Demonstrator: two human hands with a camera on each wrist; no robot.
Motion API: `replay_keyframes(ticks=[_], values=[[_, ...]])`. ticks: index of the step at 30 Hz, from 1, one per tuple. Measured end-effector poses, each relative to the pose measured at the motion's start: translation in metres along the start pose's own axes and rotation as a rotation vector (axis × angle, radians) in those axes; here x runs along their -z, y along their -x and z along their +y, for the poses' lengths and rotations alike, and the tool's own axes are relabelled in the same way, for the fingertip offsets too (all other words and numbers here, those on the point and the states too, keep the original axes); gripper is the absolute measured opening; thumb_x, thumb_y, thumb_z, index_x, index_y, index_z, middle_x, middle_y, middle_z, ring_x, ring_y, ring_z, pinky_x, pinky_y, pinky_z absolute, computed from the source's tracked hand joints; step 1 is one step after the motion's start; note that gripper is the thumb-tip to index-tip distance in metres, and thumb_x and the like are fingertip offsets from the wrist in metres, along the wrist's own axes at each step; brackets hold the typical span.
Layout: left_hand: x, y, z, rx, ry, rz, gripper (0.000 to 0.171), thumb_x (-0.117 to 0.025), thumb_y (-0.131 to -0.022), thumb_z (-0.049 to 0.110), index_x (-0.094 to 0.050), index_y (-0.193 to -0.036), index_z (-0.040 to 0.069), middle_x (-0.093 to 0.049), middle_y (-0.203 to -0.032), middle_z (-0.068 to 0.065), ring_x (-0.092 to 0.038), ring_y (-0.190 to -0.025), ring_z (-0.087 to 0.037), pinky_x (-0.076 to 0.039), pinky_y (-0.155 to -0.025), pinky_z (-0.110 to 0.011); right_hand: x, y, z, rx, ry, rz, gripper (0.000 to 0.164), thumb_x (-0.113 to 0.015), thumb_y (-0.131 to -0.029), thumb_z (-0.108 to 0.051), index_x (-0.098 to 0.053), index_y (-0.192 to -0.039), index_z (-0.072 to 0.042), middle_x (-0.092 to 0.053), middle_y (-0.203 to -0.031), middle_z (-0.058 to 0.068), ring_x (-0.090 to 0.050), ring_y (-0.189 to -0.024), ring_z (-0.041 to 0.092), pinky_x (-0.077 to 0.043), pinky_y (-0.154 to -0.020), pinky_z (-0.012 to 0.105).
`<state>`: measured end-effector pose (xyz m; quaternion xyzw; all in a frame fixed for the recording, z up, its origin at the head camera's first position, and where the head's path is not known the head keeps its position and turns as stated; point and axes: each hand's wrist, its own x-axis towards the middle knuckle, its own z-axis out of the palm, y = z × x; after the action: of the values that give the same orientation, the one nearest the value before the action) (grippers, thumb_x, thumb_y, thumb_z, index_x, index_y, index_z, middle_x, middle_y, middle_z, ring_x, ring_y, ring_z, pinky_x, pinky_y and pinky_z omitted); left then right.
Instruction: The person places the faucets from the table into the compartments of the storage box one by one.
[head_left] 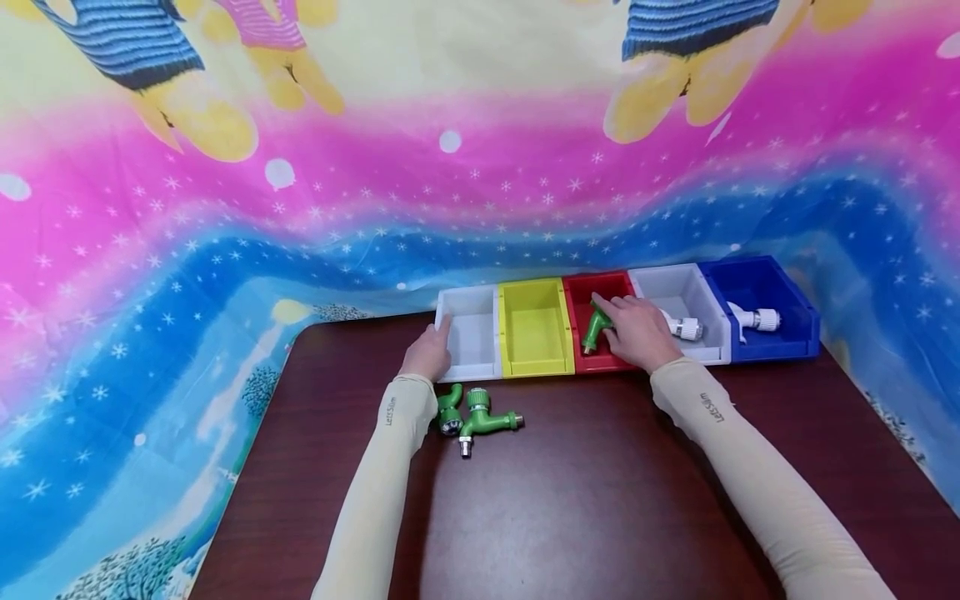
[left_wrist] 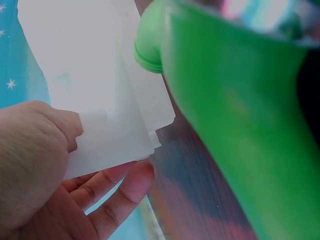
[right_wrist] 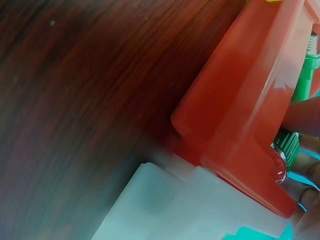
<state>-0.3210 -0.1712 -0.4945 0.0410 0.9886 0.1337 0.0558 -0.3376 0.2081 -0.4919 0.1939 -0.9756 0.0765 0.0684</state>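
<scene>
Snowflake-printed pink-and-blue backdrop (head_left: 510,179), glossy brown table (head_left: 592,492)

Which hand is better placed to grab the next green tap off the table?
Probably the left hand: it grips only the leftmost white bin, close to the two green taps. The right hand is farther off, holding another green tap at the red bin.

Head view: scene brightly, fairly evenly lit; small stars on backdrop (head_left: 450,196) rendered clearly. Pale, diffuse glare spread over tabletop (head_left: 540,517) at lower centre; darker bands seen beside sleeves (head_left: 367,500). Left wrist view: white bin (left_wrist: 110,142) washed out by overexposure, surface detail lost; green tap (left_wrist: 230,110) thrown out of focus in foreground. Right wrist view: dimmer; wood grain smeared by blur, soft highlights caught along red bin (right_wrist: 240,90).
</scene>
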Motion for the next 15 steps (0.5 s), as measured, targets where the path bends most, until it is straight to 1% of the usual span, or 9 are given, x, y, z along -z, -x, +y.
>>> replay_keyframes(ticks=[7, 15], values=[[-0.0021, -0.0028, -0.0013, -0.008, -0.025, 0.009, 0.070, -0.053, -0.102, 0.004, -0.025, -0.165, 0.014, -0.052, -0.142, -0.030, -0.065, -0.109, -0.039, -0.056, -0.090, -0.051, -0.0044, -0.0032, 0.0022, 0.020, 0.005, 0.007, 0.072, -0.075, -0.091, -0.019, -0.047, -0.156, -0.008, -0.062, -0.141, 0.026, -0.054, -0.133, 0.046, -0.040, -0.114, 0.061], [-0.0028, -0.0021, -0.0018, -0.006, -0.015, 0.011, 0.069, -0.052, -0.104, 0.004, -0.024, -0.166, 0.014, -0.052, -0.142, -0.030, -0.065, -0.109, -0.040, -0.056, -0.089, -0.051, -0.0081, -0.0041, -0.0002, 0.019, -0.005, 0.003, 0.071, -0.076, -0.090, -0.017, -0.049, -0.155, -0.008, -0.064, -0.138, 0.025, -0.057, -0.130, 0.044, -0.041, -0.113, 0.060]])
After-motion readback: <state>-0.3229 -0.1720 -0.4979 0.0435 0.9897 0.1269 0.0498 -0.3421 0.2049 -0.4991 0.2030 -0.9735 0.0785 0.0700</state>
